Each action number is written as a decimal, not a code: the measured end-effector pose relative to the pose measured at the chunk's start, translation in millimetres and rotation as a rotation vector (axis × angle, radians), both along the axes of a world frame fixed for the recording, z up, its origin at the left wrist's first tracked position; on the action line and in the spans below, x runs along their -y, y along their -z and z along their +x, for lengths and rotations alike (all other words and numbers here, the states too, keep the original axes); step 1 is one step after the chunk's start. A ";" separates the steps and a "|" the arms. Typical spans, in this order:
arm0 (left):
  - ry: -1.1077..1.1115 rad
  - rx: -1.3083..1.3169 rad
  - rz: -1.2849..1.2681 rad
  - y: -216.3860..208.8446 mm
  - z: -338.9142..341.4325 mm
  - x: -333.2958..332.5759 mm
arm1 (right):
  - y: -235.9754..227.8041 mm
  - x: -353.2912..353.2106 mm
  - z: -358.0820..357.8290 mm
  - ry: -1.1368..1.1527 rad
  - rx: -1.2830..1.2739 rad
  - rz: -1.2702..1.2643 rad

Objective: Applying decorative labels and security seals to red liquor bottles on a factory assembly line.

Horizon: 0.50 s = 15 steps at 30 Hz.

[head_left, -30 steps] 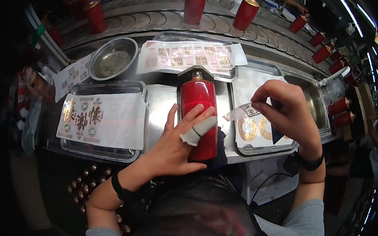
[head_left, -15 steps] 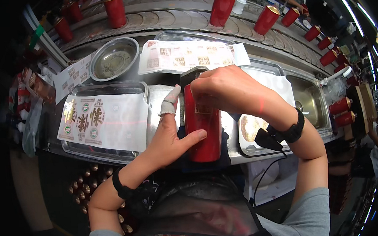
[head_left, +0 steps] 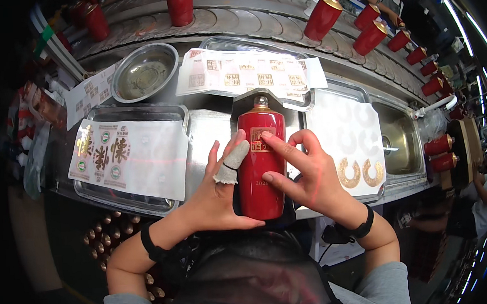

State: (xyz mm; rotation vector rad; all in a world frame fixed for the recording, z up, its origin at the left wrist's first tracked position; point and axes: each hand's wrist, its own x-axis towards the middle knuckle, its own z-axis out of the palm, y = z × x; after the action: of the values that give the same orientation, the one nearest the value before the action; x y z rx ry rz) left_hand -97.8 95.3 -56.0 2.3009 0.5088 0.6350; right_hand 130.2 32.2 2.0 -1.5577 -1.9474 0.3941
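A red bottle (head_left: 264, 198) with a gold-edged shoulder and clear neck lies in front of me, its neck at a metal bracket (head_left: 246, 101). On its upper face is a gold square decal (head_left: 263, 140). My left hand (head_left: 215, 192) holds the bottle's left side, thumb at the lower end and cloth-wrapped finger (head_left: 232, 163) beside the decal. My right hand (head_left: 311, 173) has its fingers apart, the index fingertip on the decal and the thumb against the bottle's right side.
A tray with a decal sheet (head_left: 154, 157) lies left, a metal bowl (head_left: 145, 73) behind it. More decal sheets (head_left: 249, 68) lie at the back; a sheet with gold ring shapes (head_left: 360, 145) lies right, beside a sink (head_left: 402, 142). Red bottles (head_left: 323, 19) stand on a conveyor; a person (head_left: 387, 1) works beyond.
My right hand has moved down from the bottle's upper end to the decal and uncovered the neck. The left hand's wrapped finger now lies against the bottle. Conveyor bottles have shifted right.
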 end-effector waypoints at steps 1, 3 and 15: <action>0.003 0.025 0.020 -3.6 1.7 -1.4 | -0.3 0.1 1.0 0.002 0.017 -0.027; 0.014 0.050 0.043 -7.7 4.5 -3.4 | 1.9 -0.6 4.3 0.013 0.033 -0.051; 0.021 0.059 -0.024 -9.1 4.4 -2.1 | 10.1 0.5 8.7 -0.024 -0.079 -0.043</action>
State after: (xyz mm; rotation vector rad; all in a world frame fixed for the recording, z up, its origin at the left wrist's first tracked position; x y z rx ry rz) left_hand -93.4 97.4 -46.8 2.2551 0.4618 0.6807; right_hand 138.9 31.7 -8.1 -1.5237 -1.9098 0.5033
